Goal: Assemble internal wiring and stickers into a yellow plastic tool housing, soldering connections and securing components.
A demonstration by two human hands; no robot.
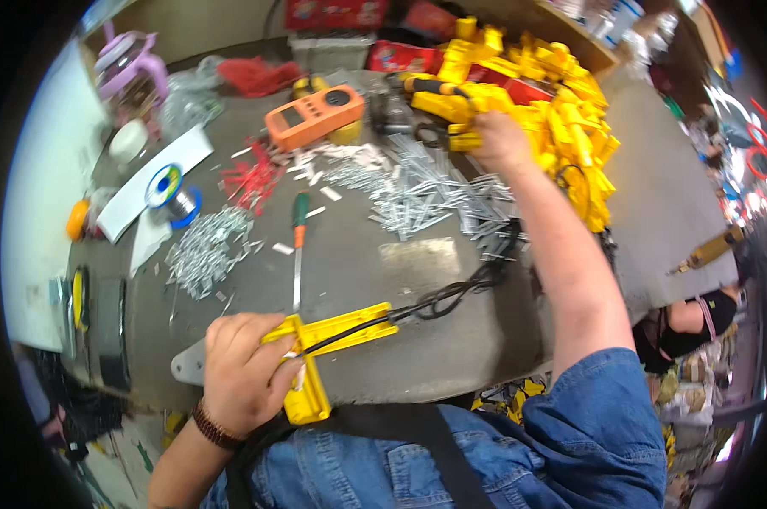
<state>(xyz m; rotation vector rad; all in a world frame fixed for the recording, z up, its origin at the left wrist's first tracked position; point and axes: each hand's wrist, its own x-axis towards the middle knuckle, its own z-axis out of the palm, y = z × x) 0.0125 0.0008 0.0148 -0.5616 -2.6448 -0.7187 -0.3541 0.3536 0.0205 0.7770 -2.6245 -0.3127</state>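
Observation:
My left hand (241, 369) grips a yellow pistol-shaped plastic housing (328, 339) at the near edge of the grey workbench (417, 348); a black cable (439, 299) runs out of its barrel. My right hand (501, 140) reaches far across the bench into a big heap of yellow plastic housing parts (553, 102) and closes on one of them. A screwdriver with a green and orange handle (298, 246) lies just beyond my left hand.
Piles of small metal pieces (417, 191) and another pile of them (204, 246) cover the bench, with red sleeves (252, 180), an orange multimeter (314, 114), a solder spool (170, 191) and white paper. A person sits low at the right (697, 318).

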